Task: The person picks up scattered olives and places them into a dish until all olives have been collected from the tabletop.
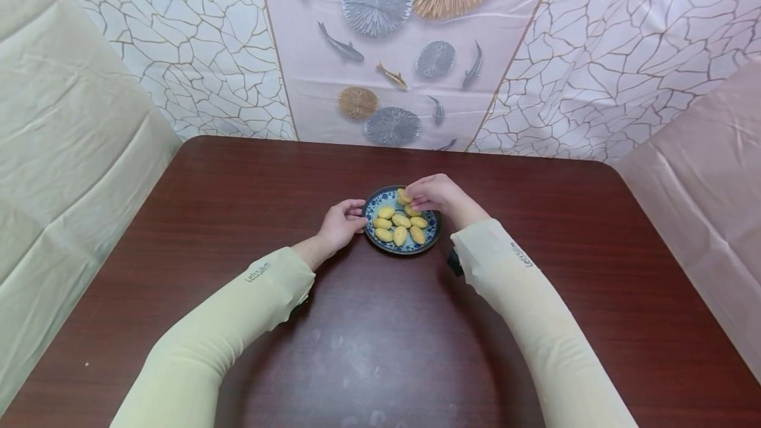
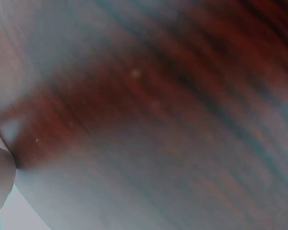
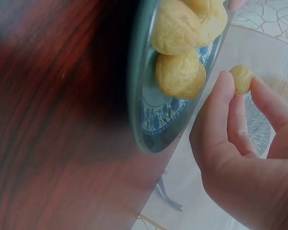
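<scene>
A round blue-and-white patterned plate (image 1: 397,251) stands toward the far side of the table. Several small yellow potatoes (image 1: 400,235) lie on it. My left hand (image 1: 339,224) holds the plate's left rim, its thumb and fingers at the edge. In the left wrist view only a blurred bit of that hand (image 2: 1,177) shows at the left border. Over the plate's far right part, my right hand (image 1: 438,195) pinches one small potato (image 3: 241,80) between thumb and fingertips. The right wrist view shows this potato apart from the other potatoes (image 3: 176,74) on the plate.
The dark red-brown wooden table (image 1: 351,349) extends around the plate. Behind its far edge hangs a patterned cloth (image 1: 380,84), and pale cloth walls (image 1: 77,150) rise at both sides. Pale sleeves (image 1: 196,349) cover both arms.
</scene>
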`<act>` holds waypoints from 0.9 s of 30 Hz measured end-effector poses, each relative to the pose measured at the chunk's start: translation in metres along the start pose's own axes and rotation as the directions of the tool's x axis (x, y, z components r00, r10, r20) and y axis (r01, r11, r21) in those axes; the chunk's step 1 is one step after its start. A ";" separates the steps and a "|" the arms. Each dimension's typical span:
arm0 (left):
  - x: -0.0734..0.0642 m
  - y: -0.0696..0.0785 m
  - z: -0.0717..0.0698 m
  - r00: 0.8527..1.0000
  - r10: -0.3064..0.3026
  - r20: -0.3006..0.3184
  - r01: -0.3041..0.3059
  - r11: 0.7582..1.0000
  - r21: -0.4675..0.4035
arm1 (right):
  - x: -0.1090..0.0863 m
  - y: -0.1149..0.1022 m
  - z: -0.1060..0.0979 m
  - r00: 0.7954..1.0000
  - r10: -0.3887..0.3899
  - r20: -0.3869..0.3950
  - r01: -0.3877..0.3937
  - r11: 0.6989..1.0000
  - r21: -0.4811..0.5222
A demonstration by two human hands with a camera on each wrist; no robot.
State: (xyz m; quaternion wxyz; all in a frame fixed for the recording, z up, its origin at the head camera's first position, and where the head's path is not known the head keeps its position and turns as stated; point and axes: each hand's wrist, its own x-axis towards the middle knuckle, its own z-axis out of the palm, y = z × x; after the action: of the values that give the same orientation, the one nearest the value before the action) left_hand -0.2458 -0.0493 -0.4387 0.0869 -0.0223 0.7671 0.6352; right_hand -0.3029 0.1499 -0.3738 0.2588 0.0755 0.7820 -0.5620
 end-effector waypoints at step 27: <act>0.000 0.000 -0.001 1.000 0.001 0.000 -0.001 1.000 0.001 | 0.001 -0.001 0.005 1.000 -0.010 0.019 0.010 1.000 -0.015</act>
State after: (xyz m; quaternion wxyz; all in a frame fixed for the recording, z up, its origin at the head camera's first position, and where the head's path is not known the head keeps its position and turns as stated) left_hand -0.2455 -0.0499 -0.4385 0.0868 -0.0219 0.7674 0.6349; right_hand -0.3027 0.1451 -0.3748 0.2641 0.0642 0.7840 -0.5580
